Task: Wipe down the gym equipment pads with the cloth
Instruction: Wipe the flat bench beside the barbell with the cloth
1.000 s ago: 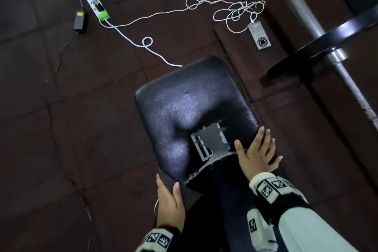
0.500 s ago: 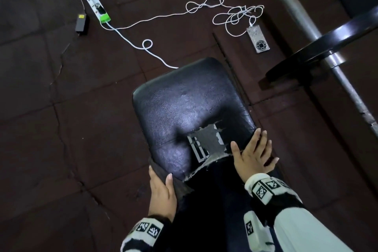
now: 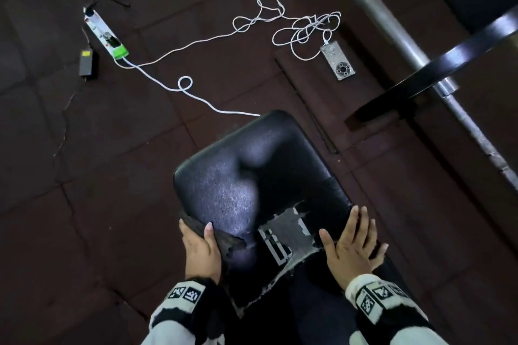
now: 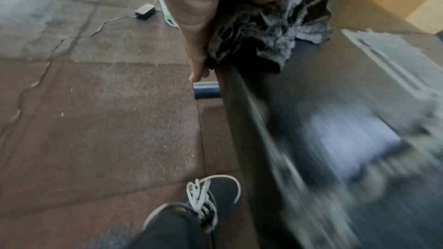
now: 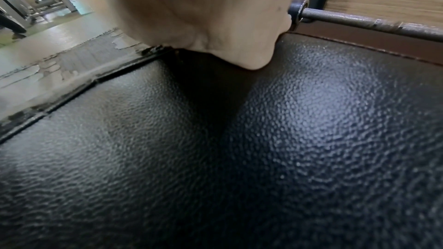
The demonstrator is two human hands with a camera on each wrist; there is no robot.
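Slid farther along the near-left edge of the bench pad [image 3: 252, 176] since a second ago: left hand [image 3: 200, 249] gripping the dark cloth [image 3: 221, 238], thumb on top, apparently to wipe the rim. Right hand [image 3: 354, 249] pressed flat, fingers straight, likely bracing.

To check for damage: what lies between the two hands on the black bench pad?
Head view: a torn patch of peeled grey vinyl on the black bench pad.
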